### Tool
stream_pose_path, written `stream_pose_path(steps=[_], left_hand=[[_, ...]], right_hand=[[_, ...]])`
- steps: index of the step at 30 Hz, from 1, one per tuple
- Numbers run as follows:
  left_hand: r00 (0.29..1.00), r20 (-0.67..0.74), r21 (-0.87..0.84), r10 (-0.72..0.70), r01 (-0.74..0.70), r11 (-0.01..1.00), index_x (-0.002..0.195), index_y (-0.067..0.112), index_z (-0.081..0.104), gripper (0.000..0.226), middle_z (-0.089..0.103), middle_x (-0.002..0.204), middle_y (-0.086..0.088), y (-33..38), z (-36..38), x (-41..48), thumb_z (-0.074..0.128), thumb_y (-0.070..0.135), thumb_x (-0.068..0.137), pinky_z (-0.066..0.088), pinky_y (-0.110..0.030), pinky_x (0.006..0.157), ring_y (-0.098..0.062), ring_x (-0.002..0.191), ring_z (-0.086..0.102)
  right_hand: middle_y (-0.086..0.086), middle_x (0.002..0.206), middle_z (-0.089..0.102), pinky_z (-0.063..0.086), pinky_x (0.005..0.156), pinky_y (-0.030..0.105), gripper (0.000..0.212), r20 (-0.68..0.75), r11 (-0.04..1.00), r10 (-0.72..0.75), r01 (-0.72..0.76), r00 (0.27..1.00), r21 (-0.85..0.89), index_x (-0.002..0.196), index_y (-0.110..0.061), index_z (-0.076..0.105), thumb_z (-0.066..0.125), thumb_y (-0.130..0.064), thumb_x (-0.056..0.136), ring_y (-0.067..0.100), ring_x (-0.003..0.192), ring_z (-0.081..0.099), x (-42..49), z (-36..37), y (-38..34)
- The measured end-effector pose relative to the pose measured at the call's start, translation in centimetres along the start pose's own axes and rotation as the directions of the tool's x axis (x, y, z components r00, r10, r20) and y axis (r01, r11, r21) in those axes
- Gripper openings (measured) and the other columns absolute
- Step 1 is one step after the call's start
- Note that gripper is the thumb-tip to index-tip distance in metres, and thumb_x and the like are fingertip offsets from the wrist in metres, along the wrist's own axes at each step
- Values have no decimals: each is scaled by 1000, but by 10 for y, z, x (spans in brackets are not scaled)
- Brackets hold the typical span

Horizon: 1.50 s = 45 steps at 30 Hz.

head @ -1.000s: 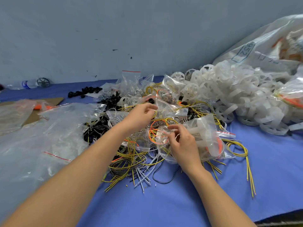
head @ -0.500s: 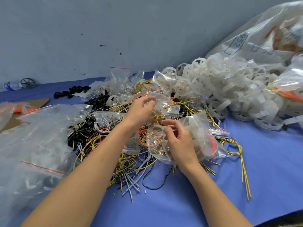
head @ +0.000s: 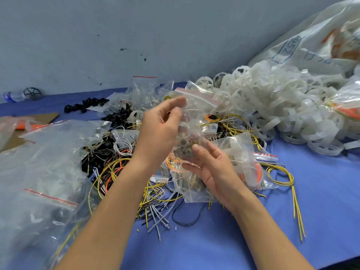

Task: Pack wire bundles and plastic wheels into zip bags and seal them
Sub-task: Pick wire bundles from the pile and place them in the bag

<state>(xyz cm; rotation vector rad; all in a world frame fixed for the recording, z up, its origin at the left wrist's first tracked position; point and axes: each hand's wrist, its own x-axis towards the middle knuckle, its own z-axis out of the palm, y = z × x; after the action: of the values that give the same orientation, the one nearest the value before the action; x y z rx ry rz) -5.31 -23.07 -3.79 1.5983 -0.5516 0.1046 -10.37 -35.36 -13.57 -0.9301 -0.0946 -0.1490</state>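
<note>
My left hand (head: 159, 129) pinches a clear zip bag (head: 196, 106) with a red strip, lifted above the pile. My right hand (head: 212, 168) lies palm up under the bag's lower end, fingers relaxed and touching it; dark blurred contents show inside. Below them lies a tangle of yellow, orange, grey and black wire bundles (head: 120, 172). A filled zip bag (head: 245, 158) with orange wire lies to the right. White plastic wheels (head: 282, 106) are heaped at the back right.
Large clear zip bags (head: 42, 162) cover the left of the blue table (head: 321, 191). Small black parts (head: 85, 105) lie at the back left, near a bottle (head: 13, 96) by the wall. A big printed sack (head: 321, 39) stands at the far right. Long yellow wires (head: 292, 191) trail right.
My left hand has lifted a zip bag up out of the pile. My right hand has let go of the bag it pinched and turned palm up beneath the lifted one.
</note>
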Motion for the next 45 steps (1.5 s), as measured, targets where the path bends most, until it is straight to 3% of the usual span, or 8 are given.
stream_pose_path(steps=[3,8,14,23,29,33,41,45], left_hand=[[991,-50,-191,-124,113,975,119,14,64,24,71,109,2,-12,-7,-5,50,10,100,58,-28,75,-14,95,71],[952,35,-476,-305,285,832,143,11,38,51,71,108,-3,-31,-18,-15,58,16,96,57,-31,75,-19,96,68],[915,271,-129,-300,343,930,114,22,70,24,73,110,-1,-48,-8,-40,63,28,92,55,-43,91,-18,107,68],[959,-55,-114,-277,269,956,103,11,65,14,75,92,-7,-45,-27,-50,52,15,100,60,-28,62,-22,80,74],[851,-211,-367,-482,388,845,98,10,62,16,74,89,-14,-59,-44,-74,47,10,101,60,-28,62,-23,80,73],[835,-146,-485,-530,407,774,104,5,56,14,72,91,-20,-61,-39,-81,42,7,102,60,-30,62,-27,78,72],[813,14,-702,-583,423,573,96,2,56,18,71,94,-25,-47,-22,-87,38,2,99,61,-34,63,-34,82,73],[808,8,-715,-589,416,561,95,3,56,17,72,85,-20,-43,-14,-89,39,1,99,62,-34,65,-32,77,71]], right_hand=[[12,109,72,58,73,31,21,17,999,4,-3,1000,-34,104,-22,75,75,-21,83,23,94,72,-3,1,1],[11,97,70,59,75,33,36,-74,998,2,3,997,61,117,-9,62,70,-14,82,18,84,68,-2,-2,-4],[7,112,73,60,71,28,38,-73,1000,-6,5,997,-22,118,-19,67,72,-17,80,18,93,71,-7,1,-3],[-1,98,71,55,59,25,35,-114,967,-118,88,986,-241,125,-23,63,61,-36,93,20,83,69,-13,3,3],[-21,87,48,45,60,21,19,35,278,-538,216,842,-936,102,-33,61,57,-49,92,2,78,54,-28,10,19],[-19,92,43,49,63,31,40,16,207,-497,136,868,-969,109,-32,54,58,-62,82,3,80,51,-32,21,18],[5,123,38,44,81,33,59,48,-147,-284,6,958,-989,147,-23,31,57,-25,95,27,108,52,-34,40,27],[4,128,45,41,80,30,53,21,-34,-329,10,944,-999,142,-20,40,57,-12,93,26,105,57,-35,42,18]])
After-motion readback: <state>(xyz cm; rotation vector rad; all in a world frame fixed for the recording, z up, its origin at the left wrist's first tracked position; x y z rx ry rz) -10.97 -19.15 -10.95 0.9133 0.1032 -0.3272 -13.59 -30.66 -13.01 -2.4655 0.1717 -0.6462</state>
